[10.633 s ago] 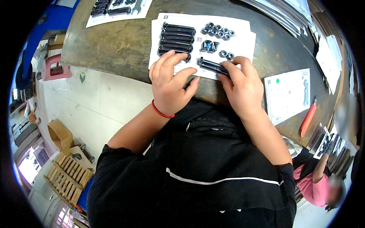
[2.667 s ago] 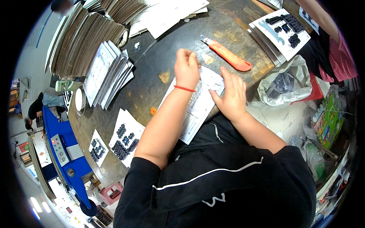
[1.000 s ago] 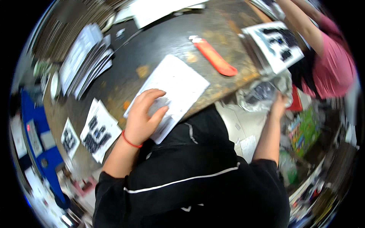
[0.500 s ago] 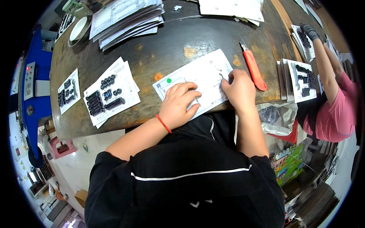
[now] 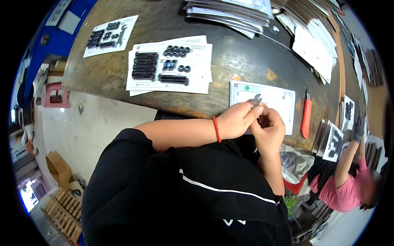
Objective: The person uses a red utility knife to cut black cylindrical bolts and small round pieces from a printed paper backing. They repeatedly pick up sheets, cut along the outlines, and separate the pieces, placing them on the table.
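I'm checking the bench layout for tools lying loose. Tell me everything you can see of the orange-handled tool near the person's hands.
The orange-handled tool looks like a utility knife: a long, slim orange body, plastic by its look, with a short dark tip at the end away from the person. It lies flat on the dark, worn worktop, lengthwise away from the person, just right of the white printed sheet. Nothing touches it; the right hand is nearby but apart. Whether a blade is out is too small to tell.
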Demonstrator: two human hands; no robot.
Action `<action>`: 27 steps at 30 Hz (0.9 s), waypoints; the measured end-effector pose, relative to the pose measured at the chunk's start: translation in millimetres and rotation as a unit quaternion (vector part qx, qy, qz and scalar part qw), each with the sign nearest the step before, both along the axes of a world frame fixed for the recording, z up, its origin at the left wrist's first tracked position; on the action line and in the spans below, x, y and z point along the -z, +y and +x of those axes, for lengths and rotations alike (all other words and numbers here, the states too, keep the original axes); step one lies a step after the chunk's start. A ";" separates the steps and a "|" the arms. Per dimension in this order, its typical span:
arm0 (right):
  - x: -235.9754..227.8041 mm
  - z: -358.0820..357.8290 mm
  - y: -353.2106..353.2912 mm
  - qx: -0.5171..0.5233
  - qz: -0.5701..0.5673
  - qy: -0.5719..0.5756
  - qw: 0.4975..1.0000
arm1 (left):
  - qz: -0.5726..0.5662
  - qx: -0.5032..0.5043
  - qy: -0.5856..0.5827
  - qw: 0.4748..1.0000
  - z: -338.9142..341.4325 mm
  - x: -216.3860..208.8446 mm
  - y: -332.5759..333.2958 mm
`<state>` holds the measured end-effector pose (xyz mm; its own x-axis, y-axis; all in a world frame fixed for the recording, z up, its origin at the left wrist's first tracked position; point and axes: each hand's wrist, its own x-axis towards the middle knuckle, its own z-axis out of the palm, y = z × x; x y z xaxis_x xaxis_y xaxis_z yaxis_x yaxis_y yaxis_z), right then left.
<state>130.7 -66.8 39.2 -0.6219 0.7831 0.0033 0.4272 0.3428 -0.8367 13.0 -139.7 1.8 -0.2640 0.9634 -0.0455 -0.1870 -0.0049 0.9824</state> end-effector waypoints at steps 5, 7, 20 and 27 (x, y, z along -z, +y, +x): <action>-13.5 -23.2 -6.3 -0.121 0.022 0.020 0.992 | -0.092 -0.013 -0.056 0.994 -37.7 -21.4 -35.5; -12.6 -37.5 -7.8 -0.154 0.087 0.019 0.984 | -0.099 -0.002 -0.106 0.989 -40.4 -10.7 -47.3; -0.1 -68.7 -26.4 -0.221 0.139 -0.021 0.965 | -0.141 0.070 -0.213 0.964 -72.5 -2.0 -79.4; 0.4 -73.6 -26.3 -0.235 0.149 -0.033 0.960 | -0.140 0.091 -0.214 0.962 -75.6 7.0 -79.6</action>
